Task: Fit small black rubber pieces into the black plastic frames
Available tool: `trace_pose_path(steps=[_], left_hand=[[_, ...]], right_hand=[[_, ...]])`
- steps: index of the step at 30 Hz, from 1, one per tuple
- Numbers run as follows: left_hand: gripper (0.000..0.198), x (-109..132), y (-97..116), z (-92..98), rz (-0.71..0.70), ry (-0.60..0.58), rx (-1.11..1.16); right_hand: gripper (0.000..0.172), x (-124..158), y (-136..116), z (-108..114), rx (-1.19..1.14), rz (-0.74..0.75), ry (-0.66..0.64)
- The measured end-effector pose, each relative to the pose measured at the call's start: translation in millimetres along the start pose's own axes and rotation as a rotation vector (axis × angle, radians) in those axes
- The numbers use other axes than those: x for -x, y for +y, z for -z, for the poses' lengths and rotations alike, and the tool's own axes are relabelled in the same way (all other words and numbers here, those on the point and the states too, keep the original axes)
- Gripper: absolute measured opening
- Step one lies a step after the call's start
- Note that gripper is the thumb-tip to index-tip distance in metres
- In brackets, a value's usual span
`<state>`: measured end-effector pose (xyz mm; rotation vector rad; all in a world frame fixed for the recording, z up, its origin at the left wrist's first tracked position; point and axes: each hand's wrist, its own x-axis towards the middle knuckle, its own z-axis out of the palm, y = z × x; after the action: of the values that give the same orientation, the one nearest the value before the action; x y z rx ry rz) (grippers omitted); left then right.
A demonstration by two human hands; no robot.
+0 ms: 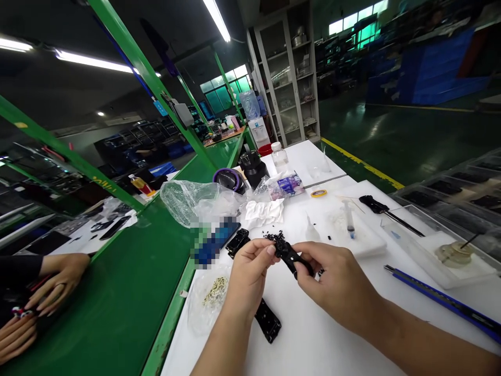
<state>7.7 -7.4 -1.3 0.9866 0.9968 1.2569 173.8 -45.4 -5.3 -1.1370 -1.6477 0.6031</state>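
Observation:
Between my two hands, above the white table (305,334), is a black plastic housing part (288,257), long and narrow. My left hand (250,271) pinches its upper left end with thumb and fingertips. Around its lower right end my right hand (332,271) is closed. Just behind the part lies a small heap of tiny black pieces (276,236). Another black housing (268,321) rests on the table below my left wrist, and a further black part (237,242) lies beyond that hand. A clear bag (209,297) with small gold-coloured pieces sits left of my left forearm.
To the right lie a blue utility knife (446,297), a screwdriver (391,213), a syringe (348,222) on white foam and a glass jar (454,254). Tissues (264,211), yellow tape (318,193) and bottles stand farther back. Another person's hands (55,292) are across the green conveyor (129,292).

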Motion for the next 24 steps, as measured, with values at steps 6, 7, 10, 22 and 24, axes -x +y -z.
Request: trace_pose_path(steps=[6,7,10,22,24], left_hand=[[0.021,1.5,4.9,-0.2,0.028,0.006,0.012],[0.02,1.5,5.5,0.1,0.03,0.006,0.005],[0.017,1.5,6.9,0.9,0.03,-0.005,-0.024],[0.019,-0.4,7.7,6.4,0.132,-0.13,0.064],[0.019,-0.2,8.3,6.2,0.138,-0.13,0.089]], right_hand=[[0.02,-0.3,-2.4,2.9,-0.01,0.029,-0.01],[0.02,-0.5,-2.6,3.3,-0.01,0.035,-0.02],[0.021,-0.5,-2.7,4.8,-0.005,0.04,-0.049],[0.023,-5.3,-3.7,12.6,-0.115,0.004,-0.118],[0.023,-5.2,-4.5,12.9,-0.142,-0.005,-0.124]])
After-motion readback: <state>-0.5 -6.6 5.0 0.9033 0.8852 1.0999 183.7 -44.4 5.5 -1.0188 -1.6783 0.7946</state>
